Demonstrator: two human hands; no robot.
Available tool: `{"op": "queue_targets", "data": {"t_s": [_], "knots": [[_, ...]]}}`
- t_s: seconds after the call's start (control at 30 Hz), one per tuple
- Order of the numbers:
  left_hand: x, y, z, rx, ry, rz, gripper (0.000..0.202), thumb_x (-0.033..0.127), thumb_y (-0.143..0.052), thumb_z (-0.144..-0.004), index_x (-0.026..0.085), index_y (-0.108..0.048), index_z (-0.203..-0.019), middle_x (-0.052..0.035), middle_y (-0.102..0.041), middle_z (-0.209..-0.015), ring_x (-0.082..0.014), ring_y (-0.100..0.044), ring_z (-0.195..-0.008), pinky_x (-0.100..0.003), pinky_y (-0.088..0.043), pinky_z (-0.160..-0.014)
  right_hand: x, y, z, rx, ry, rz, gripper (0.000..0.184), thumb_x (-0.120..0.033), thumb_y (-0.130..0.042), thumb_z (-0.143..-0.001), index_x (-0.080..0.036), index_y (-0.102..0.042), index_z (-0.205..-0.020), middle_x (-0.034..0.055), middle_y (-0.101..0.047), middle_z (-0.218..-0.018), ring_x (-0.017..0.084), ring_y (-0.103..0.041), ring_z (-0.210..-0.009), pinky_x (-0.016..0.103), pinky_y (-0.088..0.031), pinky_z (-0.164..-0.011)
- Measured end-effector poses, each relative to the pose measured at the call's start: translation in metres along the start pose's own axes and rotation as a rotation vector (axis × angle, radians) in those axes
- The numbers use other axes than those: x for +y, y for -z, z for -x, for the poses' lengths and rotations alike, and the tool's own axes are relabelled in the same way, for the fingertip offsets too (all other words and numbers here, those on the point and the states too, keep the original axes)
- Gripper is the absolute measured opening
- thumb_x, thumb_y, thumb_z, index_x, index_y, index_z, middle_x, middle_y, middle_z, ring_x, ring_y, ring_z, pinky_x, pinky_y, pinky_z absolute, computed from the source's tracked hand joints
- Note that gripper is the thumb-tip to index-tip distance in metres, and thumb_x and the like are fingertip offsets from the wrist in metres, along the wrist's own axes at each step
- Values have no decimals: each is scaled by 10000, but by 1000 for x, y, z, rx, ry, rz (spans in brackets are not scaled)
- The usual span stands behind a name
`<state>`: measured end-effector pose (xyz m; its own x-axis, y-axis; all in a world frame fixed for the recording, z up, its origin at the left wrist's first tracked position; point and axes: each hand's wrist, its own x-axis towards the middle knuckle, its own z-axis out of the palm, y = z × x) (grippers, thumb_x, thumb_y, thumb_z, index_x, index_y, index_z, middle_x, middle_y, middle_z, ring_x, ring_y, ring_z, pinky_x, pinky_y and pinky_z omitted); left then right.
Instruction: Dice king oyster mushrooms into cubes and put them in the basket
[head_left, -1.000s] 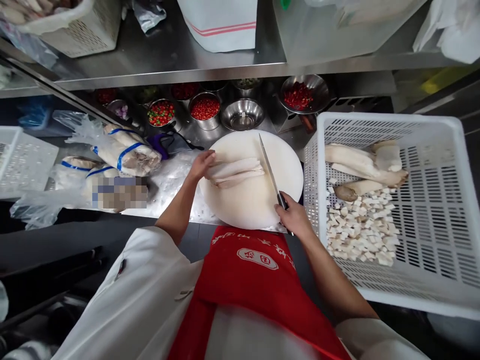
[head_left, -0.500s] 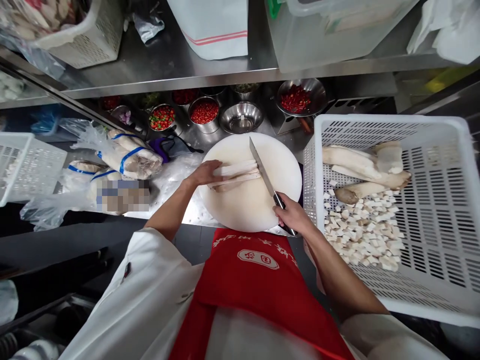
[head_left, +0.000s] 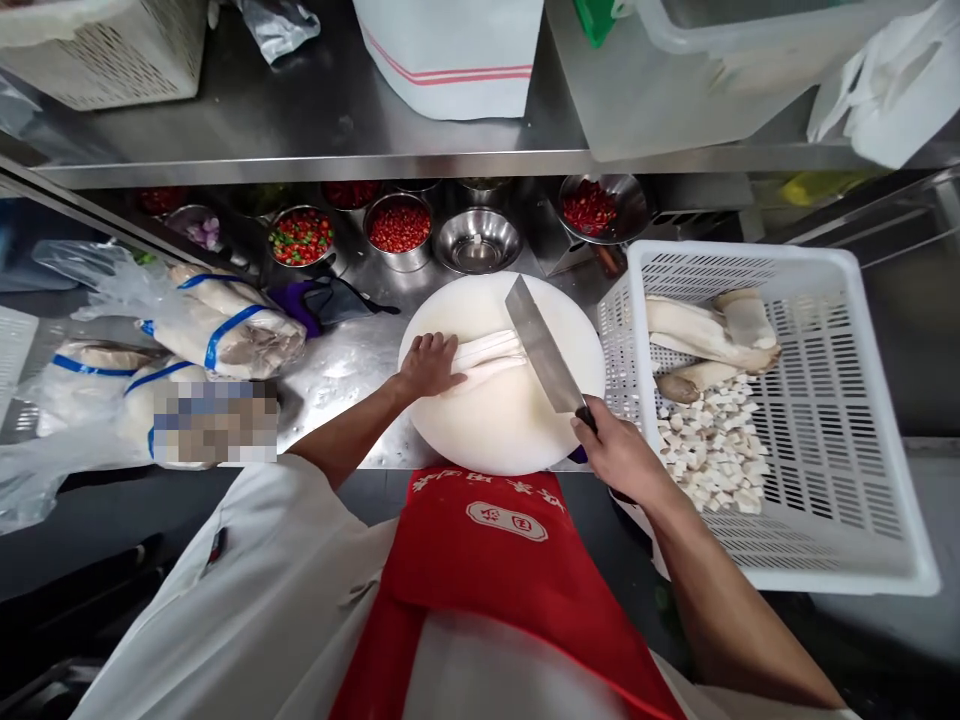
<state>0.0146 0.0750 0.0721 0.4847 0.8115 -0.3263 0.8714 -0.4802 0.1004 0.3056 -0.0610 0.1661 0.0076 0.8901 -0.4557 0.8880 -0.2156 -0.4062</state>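
On my feed: right hand (head_left: 613,443) wraps the knife's handle, so those fingers hold just that. The knife (head_left: 545,350) slants away from them, up and to their left. Left hand (head_left: 430,368) is palm-down over one end of the mushroom strips (head_left: 491,350), thumb apart — I can't tell if those fingers pinch or only press. Strips stick out right of the left fingers, on the board (head_left: 495,440), free ends just beside the blade. Can't confirm contact.

Main risk I see: strips look smooth, lying side by side. Light pressure could let them skate or fan out, giving uneven pieces. Worse — left fingers sit in line with the strips, so if the thumb leads while the blade works leftward, that's a cut. Board could also creep on the metal tabletop (head_left: 345,370); I can't see anything gripping it.

Basket (head_left: 891,400) with cubes (head_left: 712,440) sits right of the right fingers.
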Motion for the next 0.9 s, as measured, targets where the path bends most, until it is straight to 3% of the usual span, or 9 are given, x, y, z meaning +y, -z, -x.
{"op": "queue_targets", "data": {"t_s": [0.17,0.33,0.43,0.6,0.73,0.8,0.9], "knots": [[2,-4,0,27,-1,8,690,584,-558,-838,149,-436,-1358,-192,-511,-1284,-372,-467,-1161,-471,-313,-1030,-3,1,-18,-91,-27,78,320,-393,-372,-967,-205,-533,-1170,67,-681,-748,258,-656,-708,283,-379,-583],[3,-6,1,38,10,6,646,565,-577,-838,166,-457,-1332,-176,-502,-1280,-361,-452,-1170,-466,-299,-1048,-5,-34,-53,-35,-38,146,324,-356,-379,-969,-155,-530,-1174,118,-704,-792,270,-646,-708,301,-357,-603],[4,-8,1,60,16,2,653,560,-588,-834,157,-454,-1330,-176,-501,-1280,-357,-453,-1174,-464,-287,-1060,-2,-49,-61,21,-13,133,346,-346,-360,-968,-144,-526,-1194,135,-719,-847,281,-654,-743,309,-367,-628],[4,-9,0,47,24,10,669,566,-595,-827,144,-458,-1328,-185,-501,-1288,-354,-453,-1175,-462,-279,-1059,-6,-25,-33,73,4,52,326,-402,-367,-958,-183,-547,-1119,95,-709,-765,271,-647,-693,296,-358,-589],[5,-7,1,54,28,20,652,549,-593,-833,136,-469,-1322,-191,-498,-1287,-356,-454,-1171,-465,-278,-1063,-16,-2,-18,-45,-13,56,293,-415,-384,-959,-211,-540,-1100,69,-695,-737,259,-651,-690,283,-354,-574],[5,-7,1,66,23,24,645,543,-589,-837,134,-473,-1322,-192,-497,-1288,-359,-453,-1175,-470,-276,-1067,-19,-6,-26,-87,-23,111,281,-395,-395,-957,-207,-539,-1108,76,-696,-739,263,-649,-690,286,-347,-573],[5,-7,1,67,17,37,626,528,-577,-847,140,-473,-1327,-192,-495,-1293,-364,-444,-1190,-480,-267,-1074,-19,-30,-52,-52,-5,167,289,-346,-388,-958,-178,-534,-1143,103,-709,-774,267,-644,-685,299,-343,-589]]}}
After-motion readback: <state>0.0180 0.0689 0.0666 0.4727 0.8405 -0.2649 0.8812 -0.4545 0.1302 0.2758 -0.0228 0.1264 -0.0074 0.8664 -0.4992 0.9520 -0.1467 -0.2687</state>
